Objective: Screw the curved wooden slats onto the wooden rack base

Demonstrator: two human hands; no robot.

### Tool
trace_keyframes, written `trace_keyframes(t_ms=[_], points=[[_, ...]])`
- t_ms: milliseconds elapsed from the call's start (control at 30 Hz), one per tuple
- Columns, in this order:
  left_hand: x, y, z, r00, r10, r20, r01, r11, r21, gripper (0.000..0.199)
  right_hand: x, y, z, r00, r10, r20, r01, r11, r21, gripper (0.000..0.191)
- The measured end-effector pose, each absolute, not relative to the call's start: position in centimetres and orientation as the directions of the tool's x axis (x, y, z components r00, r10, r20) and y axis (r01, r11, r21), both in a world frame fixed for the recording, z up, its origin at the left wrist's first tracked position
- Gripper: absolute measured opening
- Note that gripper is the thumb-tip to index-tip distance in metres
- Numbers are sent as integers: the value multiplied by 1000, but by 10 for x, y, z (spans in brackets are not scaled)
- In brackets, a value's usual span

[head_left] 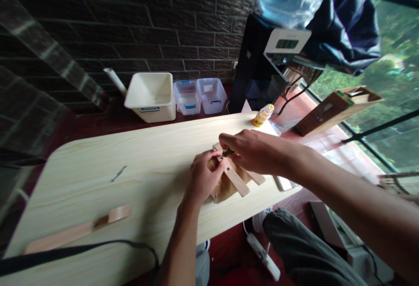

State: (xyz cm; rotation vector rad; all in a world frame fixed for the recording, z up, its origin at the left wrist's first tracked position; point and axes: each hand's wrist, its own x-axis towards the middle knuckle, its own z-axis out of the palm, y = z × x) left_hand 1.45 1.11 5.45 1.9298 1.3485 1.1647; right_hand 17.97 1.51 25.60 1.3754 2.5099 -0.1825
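Near the right part of the pale wooden table, a brown bag-like bundle (225, 189) lies with light wooden strips (236, 178) across it. My right hand (244, 146) is closed around a small screwdriver with a black and yellow handle (228, 151), its tip down at a strip's upper end. My left hand (204, 173) rests against the bundle's left side, thumb and fingers pinching around that same strip end beside the tip. One strip shows a dark round hole.
On the table (157, 159) are a wooden piece (65, 236), a thin dark item (118, 173), a bottle with yellow parts (263, 115) and a phone-like object (286, 184). A black strap crosses the lower left. Bins (150, 96) stand behind the table.
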Motion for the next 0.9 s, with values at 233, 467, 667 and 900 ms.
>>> trace_keyframes(t_ms=[233,467,667,900], points=[[17,9,65,86,973,213,509,-227,830,16,197,-6,221,-457,883,-103,874,425,-235,13],[17,7,72,83,978,190,482,-206,852,15,193,-21,198,-420,896,144,682,416,-602,29],[12,5,72,112,973,204,479,-233,846,13,197,-31,171,-274,885,376,532,465,-708,31],[4,7,73,208,951,227,462,-301,835,8,204,-50,157,-235,886,400,507,463,-727,59]])
